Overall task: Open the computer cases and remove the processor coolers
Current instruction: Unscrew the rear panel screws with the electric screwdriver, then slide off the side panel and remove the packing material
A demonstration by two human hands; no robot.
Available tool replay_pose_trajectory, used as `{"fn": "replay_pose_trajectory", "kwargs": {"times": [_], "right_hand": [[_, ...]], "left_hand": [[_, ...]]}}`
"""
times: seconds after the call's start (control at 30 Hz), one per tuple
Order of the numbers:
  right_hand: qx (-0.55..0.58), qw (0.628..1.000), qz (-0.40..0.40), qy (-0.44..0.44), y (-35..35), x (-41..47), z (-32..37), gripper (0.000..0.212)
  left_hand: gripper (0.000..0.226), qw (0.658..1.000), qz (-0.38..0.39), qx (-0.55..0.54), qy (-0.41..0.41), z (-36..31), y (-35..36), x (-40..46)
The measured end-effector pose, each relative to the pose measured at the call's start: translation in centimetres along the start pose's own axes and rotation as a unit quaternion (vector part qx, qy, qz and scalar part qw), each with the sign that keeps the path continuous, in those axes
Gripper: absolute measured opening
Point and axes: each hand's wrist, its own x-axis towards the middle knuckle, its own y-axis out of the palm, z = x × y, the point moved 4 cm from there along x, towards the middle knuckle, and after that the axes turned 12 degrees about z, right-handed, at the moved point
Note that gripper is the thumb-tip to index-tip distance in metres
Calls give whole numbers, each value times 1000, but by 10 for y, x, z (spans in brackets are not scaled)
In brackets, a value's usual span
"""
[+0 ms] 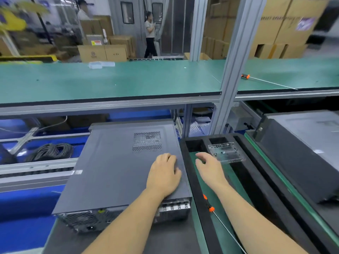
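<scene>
A dark grey computer case [117, 165] lies on its side before me, its side panel closed and a vent grille [147, 142] near the far end. My left hand [164, 174] rests flat on the panel near its right edge, fingers relaxed. My right hand [209, 166] hovers over the black foam tray [200, 198] beside the case, fingers loosely spread and holding nothing. A long screwdriver with an orange handle [211, 208] lies in the tray under my right forearm. No cooler is visible.
A clear plastic parts box [226, 153] sits in the tray. A second grey case [304, 149] lies at right. A green shelf [110, 83] spans ahead, with another orange screwdriver [246, 76]. An aluminium post [231, 70] rises between. Coiled cables [51, 151] lie at left.
</scene>
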Motion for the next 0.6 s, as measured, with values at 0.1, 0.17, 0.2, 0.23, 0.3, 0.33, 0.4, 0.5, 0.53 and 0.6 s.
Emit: {"fn": "replay_pose_trajectory", "kwargs": {"times": [0.1,0.17,0.2,0.23,0.3,0.33,0.4,0.5,0.53,0.6], "right_hand": [[-174,973,47,-147,42,-19,52,41],[-253,943,95,-195,78,-32,76,48],[-287,928,120,-206,96,-39,84,51],[-324,912,141,-211,114,-46,88,54],[-383,886,163,-203,139,-57,91,64],[-397,880,172,-194,144,-59,90,71],[-415,869,204,-177,142,-61,89,93],[-467,835,240,-167,141,-68,86,122],[-484,827,235,-164,144,-71,85,123],[-507,824,189,-169,153,-76,87,110]], "left_hand": [[49,997,36,72,-7,45,-12,-32],[58,993,57,105,-15,75,-19,-57],[61,990,63,127,-19,89,-23,-70],[64,987,66,144,-24,101,-25,-83],[69,984,73,158,-41,122,-31,-107],[74,983,75,160,-51,129,-34,-115],[88,977,85,184,-62,136,-40,-126],[112,966,114,225,-59,134,-41,-133],[115,965,114,228,-62,133,-41,-133],[114,966,95,230,-66,132,-40,-131]]}}
